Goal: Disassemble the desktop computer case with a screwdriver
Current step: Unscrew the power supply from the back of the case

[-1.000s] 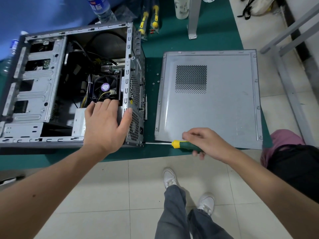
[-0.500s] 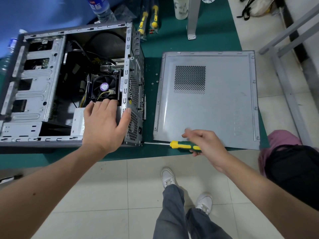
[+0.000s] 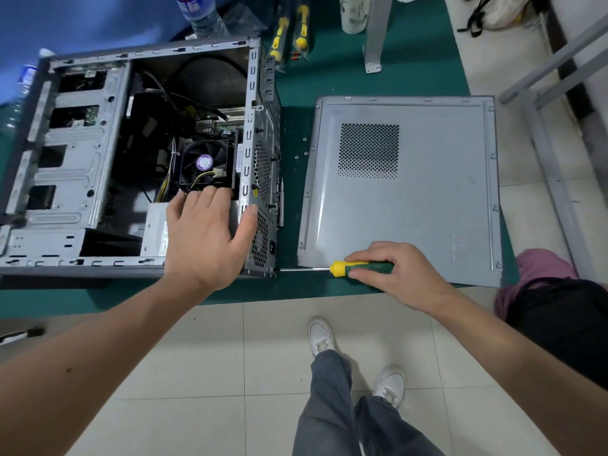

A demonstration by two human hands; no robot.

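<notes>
Now the left hand is lying spread and flat on the power supply inside the open case, gripping nothing, thumb hooking the rear frame. Just right of that thumb, the screwdriver is running level, its long axis pointing leftward, tip meeting the case's lower rear corner. Farther right, the right hand is wrapping closed around the handle, nearer the screw, over the removed panel.

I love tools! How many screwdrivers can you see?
3. One green-and-yellow screwdriver is in the right hand, its tip at the case corner. Two yellow-handled ones lie packaged behind the case. Others may be hidden.
</notes>
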